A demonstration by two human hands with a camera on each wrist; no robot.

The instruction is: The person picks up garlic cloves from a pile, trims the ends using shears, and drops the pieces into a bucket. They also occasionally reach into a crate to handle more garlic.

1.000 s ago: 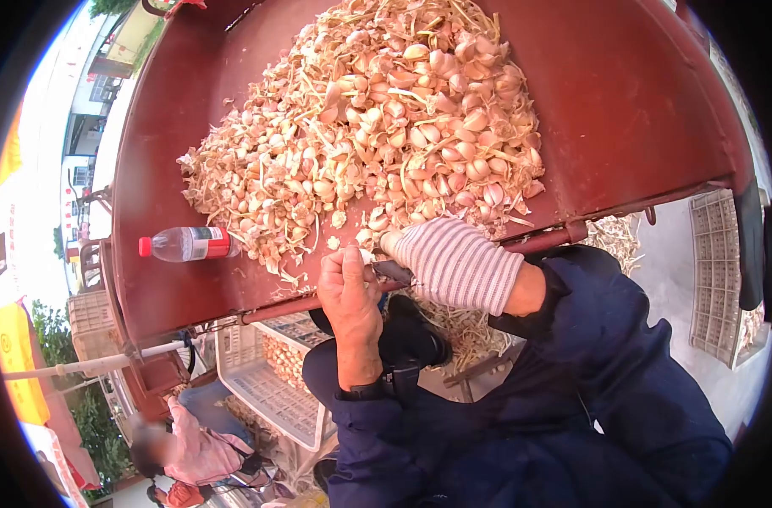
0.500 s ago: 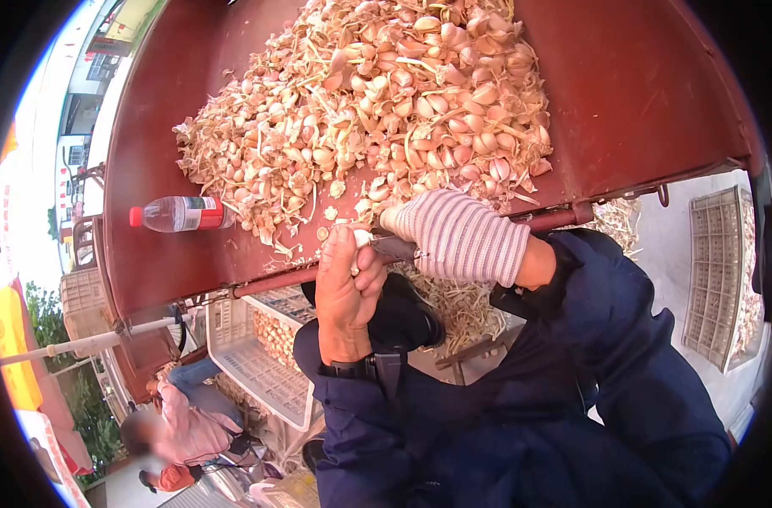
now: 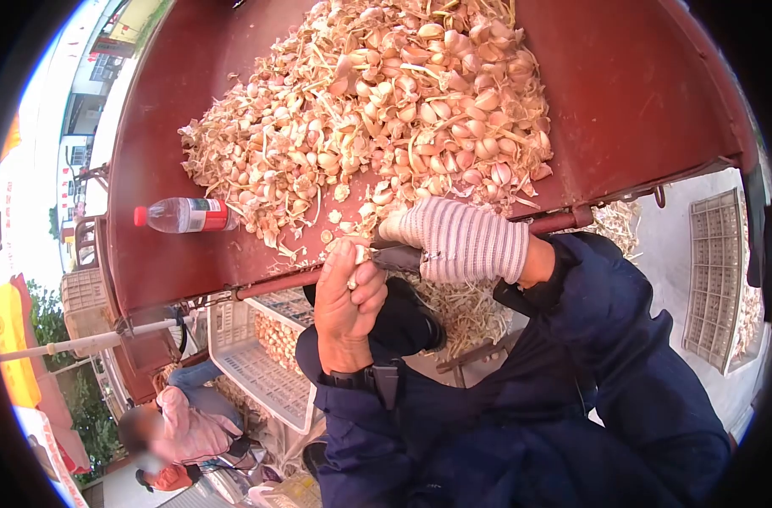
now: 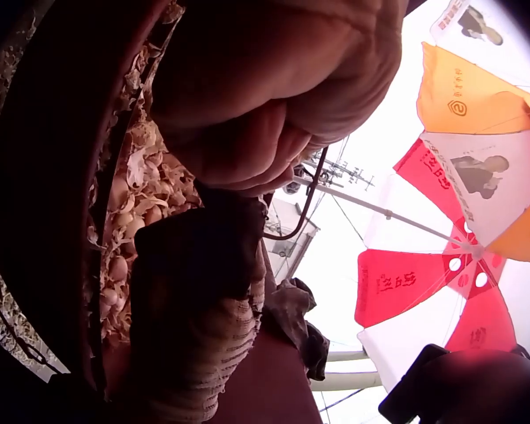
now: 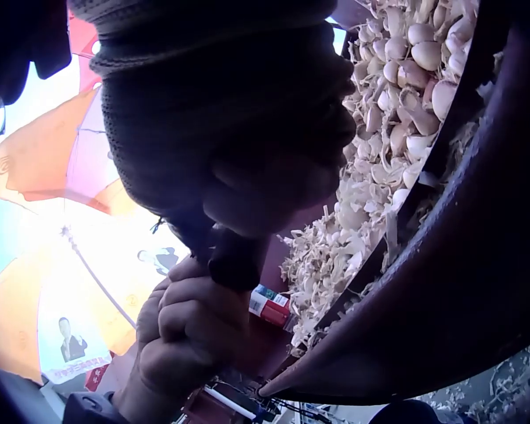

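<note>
My bare left hand (image 3: 350, 296) is palm-up at the front edge of the red metal tray (image 3: 631, 102), pinching a pale garlic clove (image 3: 361, 253) between thumb and fingers. Another small whitish piece shows lower, against its curled fingers. Beside it, my right hand (image 3: 471, 241) wears a striped knit glove with the thumb tip bare. It grips a short dark tool (image 3: 396, 257), whose end meets the garlic; its exact kind I cannot tell. Just beyond both hands lies a big heap of garlic cloves (image 3: 420, 110) mixed with dry skins and stalks. In the right wrist view the glove is mostly in shadow.
A plastic bottle (image 3: 185, 216) with a red cap lies left of the heap. Below the tray stand a white crate (image 3: 263, 385) holding garlic and a pile of dry stalks (image 3: 462, 317). Another crate (image 3: 712, 284) is at right. A person in pink (image 3: 187, 423) sits lower left.
My left hand has turned from showing its back to palm-up, bringing the garlic and curled fingers into sight. The right hand keeps its grip on the dark tool. The head view has shifted slightly.
</note>
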